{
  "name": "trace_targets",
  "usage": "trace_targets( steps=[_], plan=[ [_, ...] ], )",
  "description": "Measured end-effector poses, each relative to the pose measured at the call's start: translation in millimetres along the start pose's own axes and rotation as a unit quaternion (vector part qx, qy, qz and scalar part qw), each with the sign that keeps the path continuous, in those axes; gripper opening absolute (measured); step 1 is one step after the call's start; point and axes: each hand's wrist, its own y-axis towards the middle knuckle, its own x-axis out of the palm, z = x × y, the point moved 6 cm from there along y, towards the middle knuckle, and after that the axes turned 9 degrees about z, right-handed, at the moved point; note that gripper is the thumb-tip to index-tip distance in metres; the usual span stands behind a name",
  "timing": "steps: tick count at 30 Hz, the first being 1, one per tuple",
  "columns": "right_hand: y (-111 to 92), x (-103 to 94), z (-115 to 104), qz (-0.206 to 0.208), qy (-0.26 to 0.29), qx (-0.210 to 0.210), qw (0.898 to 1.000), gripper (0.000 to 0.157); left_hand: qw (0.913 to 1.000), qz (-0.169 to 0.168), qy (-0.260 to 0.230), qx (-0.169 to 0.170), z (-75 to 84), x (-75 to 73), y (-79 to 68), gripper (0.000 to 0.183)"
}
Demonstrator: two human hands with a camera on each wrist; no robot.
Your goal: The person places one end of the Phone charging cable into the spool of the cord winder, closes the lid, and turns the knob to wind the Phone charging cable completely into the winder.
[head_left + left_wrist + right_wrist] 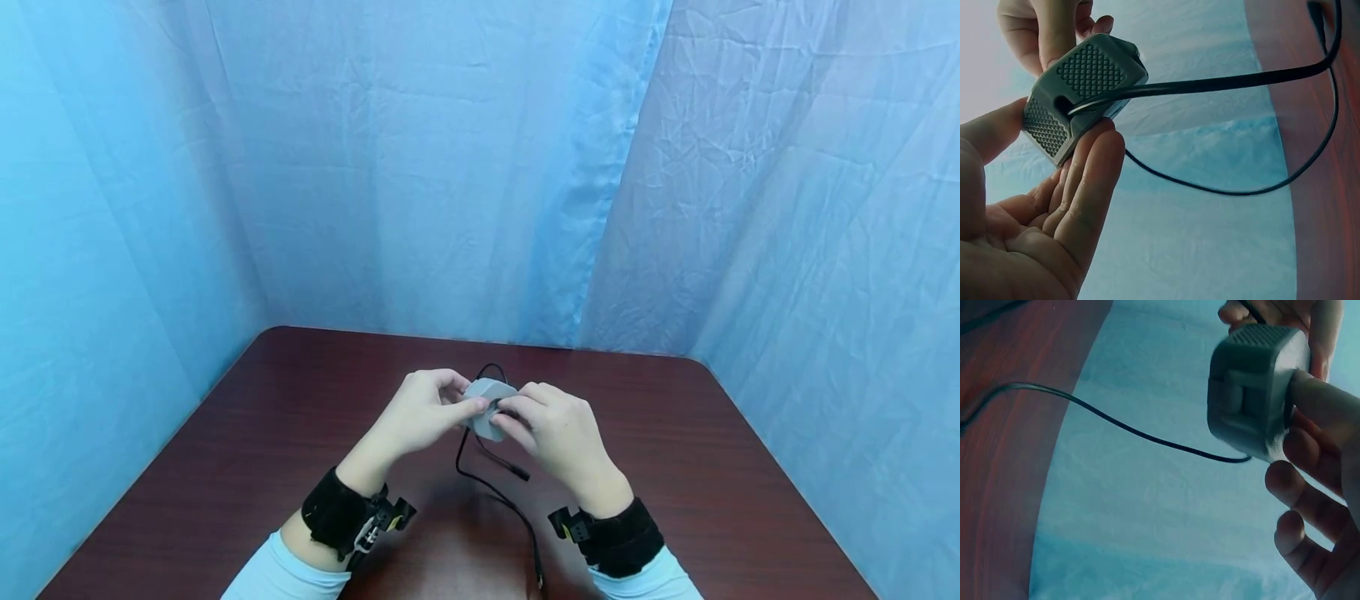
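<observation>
A small grey plastic box [486, 388] with bevelled edges is held up over the table between both hands. My left hand [423, 408] grips it from the left, thumb on the near face and fingers behind. With thumb and forefinger, my right hand [558, 429] pinches at a dark round part on the face; its other fingers are loosely bent in the right wrist view. Knurled panels cover the sides of the box [1091, 72]. A black cable [1210, 84] runs out of a hole between these panels. A recessed tab shows on the box [1241, 394] from the right.
The black cable trails down onto the dark red-brown table [300, 500] towards the near edge. One short end with a thick black tip [519, 472] hangs below the box. Light blue curtains [450, 167] enclose the table's back and sides.
</observation>
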Motion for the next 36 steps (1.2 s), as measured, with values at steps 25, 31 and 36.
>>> trace_targets(
  steps=[25,31,36],
  plan=[
    [-7,13.7,9,0.005,0.067,0.251,0.966,0.037,0.9879,0.101,0.056,0.104,14.2,5.6,-6.8,0.026],
    [-16,25.9,21,-0.016,0.207,0.420,0.884,0.038,0.9793,0.123,0.077,0.142,18.4,6.7,-8.2,0.027],
    [-24,34.9,26,0.011,0.336,0.548,0.766,0.035,0.9631,0.150,0.103,0.198,23.0,7.0,-10.2,0.030]
  ],
)
